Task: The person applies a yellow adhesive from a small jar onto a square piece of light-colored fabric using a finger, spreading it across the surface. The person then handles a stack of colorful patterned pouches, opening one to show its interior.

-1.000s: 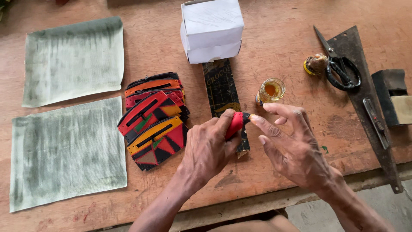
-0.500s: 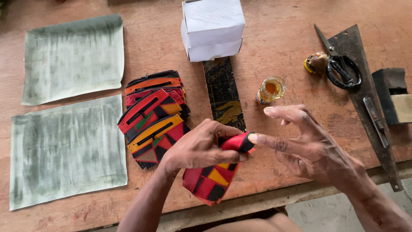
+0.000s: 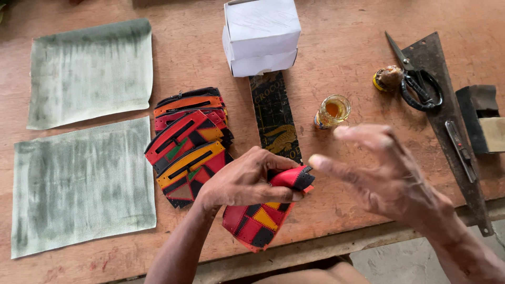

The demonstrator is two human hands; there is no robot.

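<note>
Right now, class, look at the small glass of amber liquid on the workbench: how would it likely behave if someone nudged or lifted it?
The small glass looks open-topped and partly filled, so a push would probably slop liquid. It seems narrow for its height, so it may tip rather than slide on the rough wooden bench. Being glass, it is likely rigid and breakable, and perhaps slippery.
</note>
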